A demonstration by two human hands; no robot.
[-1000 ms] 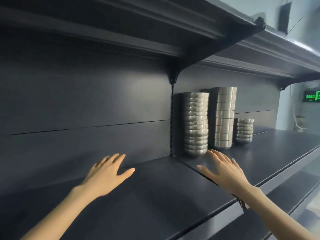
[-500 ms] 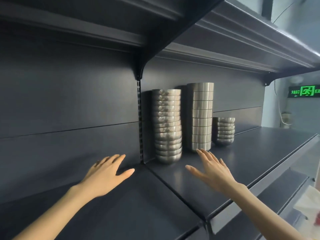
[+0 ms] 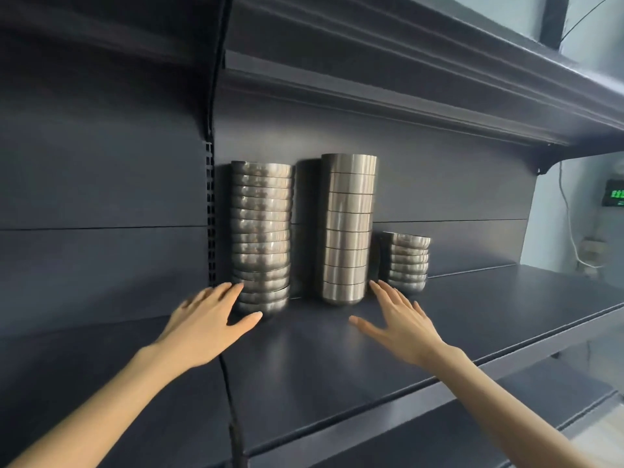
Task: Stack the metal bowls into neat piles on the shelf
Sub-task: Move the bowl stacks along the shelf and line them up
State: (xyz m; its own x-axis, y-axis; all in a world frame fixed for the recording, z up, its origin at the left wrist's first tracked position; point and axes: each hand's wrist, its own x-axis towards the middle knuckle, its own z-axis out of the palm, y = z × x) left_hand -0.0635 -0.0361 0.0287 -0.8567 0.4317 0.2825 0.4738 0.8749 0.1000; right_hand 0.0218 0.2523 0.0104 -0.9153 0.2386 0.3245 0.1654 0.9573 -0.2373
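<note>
Both hands were stretched over the shelf [image 3: 337,373], spread flat, holding nothing. The left hand [image 3: 209,320] was nearer: its fingers [image 3: 233,288] lay at the foot of the upright left pile of bowls [image 3: 261,231], just ahead. The right hand [image 3: 401,324] pointed between the middle pile [image 3: 347,228] and the short pile [image 3: 407,261] by the back wall.

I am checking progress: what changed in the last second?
The left hand moved forward to the foot of the left pile, the right hand to the foot of the middle pile. Neither holds anything. Those piles and the short pile stayed in place.
</note>
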